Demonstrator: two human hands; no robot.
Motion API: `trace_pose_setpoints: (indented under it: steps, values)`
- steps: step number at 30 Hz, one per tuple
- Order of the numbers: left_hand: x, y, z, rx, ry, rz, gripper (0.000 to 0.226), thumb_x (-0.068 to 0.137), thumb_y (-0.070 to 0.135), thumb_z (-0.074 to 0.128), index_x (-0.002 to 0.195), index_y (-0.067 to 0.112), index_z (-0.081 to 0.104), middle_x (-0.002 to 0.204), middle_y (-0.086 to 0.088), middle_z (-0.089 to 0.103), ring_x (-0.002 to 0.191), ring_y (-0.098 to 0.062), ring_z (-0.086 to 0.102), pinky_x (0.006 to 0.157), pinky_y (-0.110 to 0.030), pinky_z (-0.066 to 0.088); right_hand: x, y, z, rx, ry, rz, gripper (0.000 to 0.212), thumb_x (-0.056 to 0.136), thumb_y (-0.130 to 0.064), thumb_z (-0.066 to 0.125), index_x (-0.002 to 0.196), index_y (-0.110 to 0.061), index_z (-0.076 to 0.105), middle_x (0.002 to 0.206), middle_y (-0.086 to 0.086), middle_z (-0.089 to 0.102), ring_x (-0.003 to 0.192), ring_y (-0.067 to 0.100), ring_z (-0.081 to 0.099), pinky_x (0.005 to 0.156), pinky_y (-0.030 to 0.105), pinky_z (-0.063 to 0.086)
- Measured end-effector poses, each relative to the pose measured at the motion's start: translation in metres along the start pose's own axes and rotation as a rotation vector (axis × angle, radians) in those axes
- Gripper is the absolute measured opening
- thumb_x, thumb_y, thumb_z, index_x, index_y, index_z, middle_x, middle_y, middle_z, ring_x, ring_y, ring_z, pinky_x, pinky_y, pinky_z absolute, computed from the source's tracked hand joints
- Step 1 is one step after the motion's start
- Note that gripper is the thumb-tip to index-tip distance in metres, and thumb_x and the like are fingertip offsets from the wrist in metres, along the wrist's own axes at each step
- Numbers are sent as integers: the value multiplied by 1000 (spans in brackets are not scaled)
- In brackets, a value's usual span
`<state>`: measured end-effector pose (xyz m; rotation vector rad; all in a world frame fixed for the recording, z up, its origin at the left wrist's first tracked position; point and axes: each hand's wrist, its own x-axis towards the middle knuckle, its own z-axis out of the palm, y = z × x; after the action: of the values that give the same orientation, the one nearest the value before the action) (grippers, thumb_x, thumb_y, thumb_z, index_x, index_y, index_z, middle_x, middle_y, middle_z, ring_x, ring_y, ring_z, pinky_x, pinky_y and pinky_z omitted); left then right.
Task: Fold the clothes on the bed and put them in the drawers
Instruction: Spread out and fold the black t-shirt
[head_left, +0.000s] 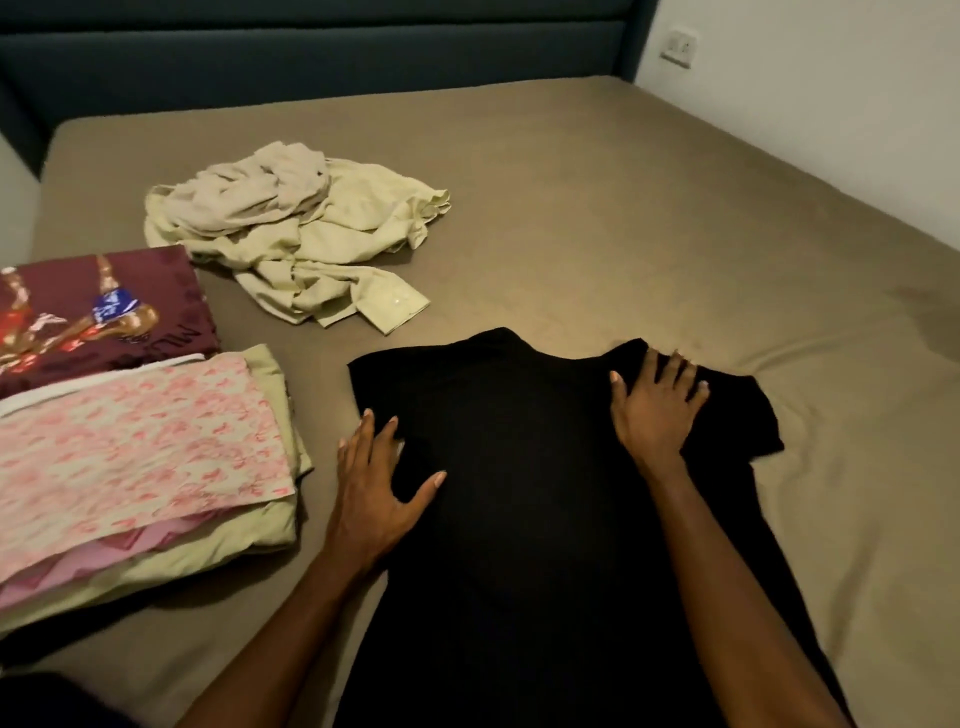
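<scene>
A black T-shirt (519, 467) lies flat on the bed (675, 208) in front of me, collar pointing away. My left hand (376, 483) rests flat on its left edge, fingers straight and spread. My right hand (654, 402) presses flat on its right shoulder, beside the right sleeve. A crumpled heap of pale green and beige clothes (301, 228) lies farther back to the left. At the left edge sits a folded stack with a pink patterned piece (135, 441) on top, and behind it a folded maroon printed shirt (98, 306).
The bed has a tan sheet and a dark headboard (311, 47) at the back. A white wall with a socket (680, 44) runs along the right side. No drawers are in view.
</scene>
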<state>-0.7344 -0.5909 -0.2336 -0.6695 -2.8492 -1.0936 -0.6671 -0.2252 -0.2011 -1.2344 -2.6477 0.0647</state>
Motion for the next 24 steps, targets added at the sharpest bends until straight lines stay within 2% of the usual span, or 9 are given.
trace_pose_setpoints:
  steps: [4,6,8,10,13,16,18,21,24]
  values:
    - [-38,7,-15,-296,179,-171,63,87,39,74,143,19,52,130,2,61,114,-15,61,99,-45,53,-82,-131,-4,239,28,-408,76,91,-63,54,148,-12,48,142,16,52,128,35,47,103,48,41]
    - [-73,9,-26,-311,160,-241,51,87,29,78,134,24,58,112,7,65,93,-11,64,86,-43,57,-116,-190,-4,232,-24,-598,87,84,-70,55,147,-12,49,132,14,53,118,32,49,96,45,44]
    - [-105,14,-37,-240,94,-268,34,88,36,77,118,30,61,97,12,62,78,-5,62,75,-38,57,-137,-233,-2,136,-99,-656,92,81,-68,57,148,-7,46,129,15,52,114,32,48,92,44,43]
    - [-132,15,-42,-19,59,-159,25,92,51,67,98,28,61,84,11,59,66,-6,59,59,-31,51,-153,-258,2,54,-139,-635,84,85,-54,56,147,1,44,128,16,50,113,32,49,90,43,45]
    - [-158,20,-42,212,-12,-44,41,94,61,50,83,22,56,70,5,57,51,-17,56,44,-27,38,-154,-269,12,4,-85,-589,59,97,-29,53,144,7,45,127,20,52,106,31,58,77,40,53]
    - [-178,20,-43,258,-64,6,40,94,58,48,79,21,54,55,3,56,41,-20,55,39,-24,32,-143,-270,11,34,-31,-552,41,102,-13,49,138,5,49,125,21,56,97,30,65,64,37,53]
    - [-181,18,-50,181,-54,-41,42,94,62,49,78,22,53,52,0,57,43,-21,56,42,-26,33,-140,-268,2,81,-50,-530,29,100,-10,50,128,-2,57,122,18,59,94,30,67,63,37,47]
    - [-180,27,-61,-48,-53,-132,42,93,64,53,74,27,44,56,2,58,52,-19,58,50,-30,36,-124,-255,-16,485,-101,-258,25,102,-12,52,121,-9,67,118,13,67,101,30,68,77,37,50]
    - [-184,44,-70,-72,-138,-57,35,92,57,52,77,28,41,61,0,59,57,-23,59,53,-34,40,-94,-222,-32,887,-100,-25,24,102,-9,53,116,-8,72,112,12,72,101,26,69,85,30,51]
